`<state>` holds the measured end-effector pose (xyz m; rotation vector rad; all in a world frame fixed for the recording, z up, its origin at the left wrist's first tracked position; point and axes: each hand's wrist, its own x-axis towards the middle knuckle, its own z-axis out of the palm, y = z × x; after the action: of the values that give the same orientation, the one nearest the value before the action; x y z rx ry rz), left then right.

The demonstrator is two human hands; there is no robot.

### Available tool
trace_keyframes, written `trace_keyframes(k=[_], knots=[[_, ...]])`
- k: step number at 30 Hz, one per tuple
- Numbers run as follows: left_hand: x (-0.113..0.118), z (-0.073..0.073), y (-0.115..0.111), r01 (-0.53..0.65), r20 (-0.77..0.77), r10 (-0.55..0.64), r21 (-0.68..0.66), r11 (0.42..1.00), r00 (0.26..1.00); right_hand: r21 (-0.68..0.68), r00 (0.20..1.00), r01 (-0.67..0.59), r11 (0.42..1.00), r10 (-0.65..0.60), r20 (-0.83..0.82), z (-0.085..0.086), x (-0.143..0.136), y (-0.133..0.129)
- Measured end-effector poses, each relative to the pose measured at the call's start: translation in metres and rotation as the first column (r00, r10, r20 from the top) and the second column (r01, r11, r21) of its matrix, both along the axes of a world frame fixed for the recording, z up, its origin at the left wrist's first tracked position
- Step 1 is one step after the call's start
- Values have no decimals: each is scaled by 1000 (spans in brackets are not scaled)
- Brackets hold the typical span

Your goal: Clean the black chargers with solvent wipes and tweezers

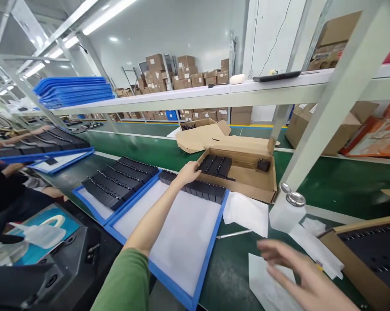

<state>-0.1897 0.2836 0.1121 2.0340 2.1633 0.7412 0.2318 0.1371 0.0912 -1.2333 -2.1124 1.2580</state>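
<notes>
My left hand [187, 173] reaches to the far edge of a blue-rimmed tray [209, 257] with a white lining. Its fingers are curled down over a row of small black blocks [208, 190], beside the cardboard box [246, 185]; whatever they grip is hidden. Inside that box are rows of black pieces [216, 165] and a single black block [263, 164] at the right. My right hand [298, 270], slightly blurred, hovers with thumb and fingers apart over a white sheet [262, 276] and holds nothing.
Another blue tray with black strips [120, 181] lies to the left. On the right stand a white bottle with a metal cap [288, 214] and an open carton of black parts [372, 246]. A white pen-like stick [234, 233] lies between. At far left, a co-worker's arm [23, 136] reaches over another tray.
</notes>
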Motion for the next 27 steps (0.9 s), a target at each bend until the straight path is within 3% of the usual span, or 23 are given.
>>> trace_keyframes(k=[2, 5, 8, 11, 15, 19, 23, 27], knots=[[1, -3, 8, 33, -35, -33, -7, 999, 999, 90, 997, -45, 995, 39, 64, 23, -21, 21], [-14, -10, -11, 10, -95, -8, 19, 1000, 995, 218, 983, -135, 967, 103, 154, 34, -54, 51], [-36, -17, -43, 10, -183, -3, 33, 999, 983, 386, 952, -220, 896, 111, 286, 23, -96, 84], [-42, -26, -55, 182, -271, -185, -34, 983, 945, 456, 942, -199, 868, 41, 332, 0, -147, 116], [-27, -43, -32, 405, -331, -435, -161, 900, 837, 511, 920, -150, 847, -69, 385, -25, -203, 139], [-18, -52, -8, 441, -390, -496, -228, 868, 776, 572, 905, -122, 811, -145, 399, -35, -222, 137], [-17, -39, -9, 455, -420, -515, -241, 857, 747, 586, 899, -143, 797, -144, 414, -22, -222, 132], [-14, -4, -23, 452, -429, -485, -185, 873, 762, 579, 904, -159, 800, -118, 410, 14, -215, 124]])
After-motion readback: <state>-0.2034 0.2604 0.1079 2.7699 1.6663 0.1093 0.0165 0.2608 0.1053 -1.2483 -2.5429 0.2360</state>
